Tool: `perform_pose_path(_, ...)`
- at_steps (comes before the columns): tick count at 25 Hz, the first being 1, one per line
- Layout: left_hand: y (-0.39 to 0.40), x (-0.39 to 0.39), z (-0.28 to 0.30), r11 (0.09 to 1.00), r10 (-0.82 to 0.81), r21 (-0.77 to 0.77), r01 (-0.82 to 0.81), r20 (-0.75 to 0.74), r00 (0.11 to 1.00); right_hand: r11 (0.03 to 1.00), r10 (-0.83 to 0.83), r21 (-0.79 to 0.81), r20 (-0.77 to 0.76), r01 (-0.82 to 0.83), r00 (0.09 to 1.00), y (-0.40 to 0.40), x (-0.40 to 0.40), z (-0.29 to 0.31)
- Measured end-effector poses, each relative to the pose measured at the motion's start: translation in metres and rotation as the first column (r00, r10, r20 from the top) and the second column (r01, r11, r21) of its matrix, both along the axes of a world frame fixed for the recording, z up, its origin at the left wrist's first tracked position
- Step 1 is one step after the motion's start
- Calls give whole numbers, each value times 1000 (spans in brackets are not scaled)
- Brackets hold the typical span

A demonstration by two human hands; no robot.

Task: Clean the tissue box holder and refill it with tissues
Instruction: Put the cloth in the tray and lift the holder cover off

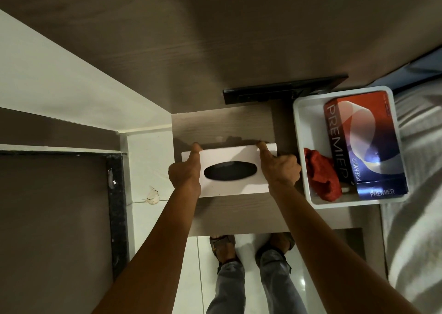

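Hands grip the white holder at both ends.
Left hand (185,170) and right hand (279,168) steady the holder (229,156) on the counter (222,125); tissue boxes (363,141) wait in the tray (299,127) beside.

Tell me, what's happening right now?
Left hand, right hand grip white holder ends. Slot dark, no tissue showing. Tissue boxes wait in tray.

Dim, warm light around me; glare on the floor tiles (302,282), edges bend, far wall looks perhaps soft.
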State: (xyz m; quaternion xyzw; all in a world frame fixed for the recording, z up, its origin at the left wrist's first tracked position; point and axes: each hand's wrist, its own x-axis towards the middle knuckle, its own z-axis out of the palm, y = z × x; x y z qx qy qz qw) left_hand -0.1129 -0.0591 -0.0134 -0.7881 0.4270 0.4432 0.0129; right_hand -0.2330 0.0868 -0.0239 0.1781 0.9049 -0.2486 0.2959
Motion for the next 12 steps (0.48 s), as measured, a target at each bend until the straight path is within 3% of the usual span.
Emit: perform_pose_path(12, 4, 2, 3, 1000, 15, 23, -13, -74, 997, 996, 93, 8, -26, -93, 995, 8, 1, -7)
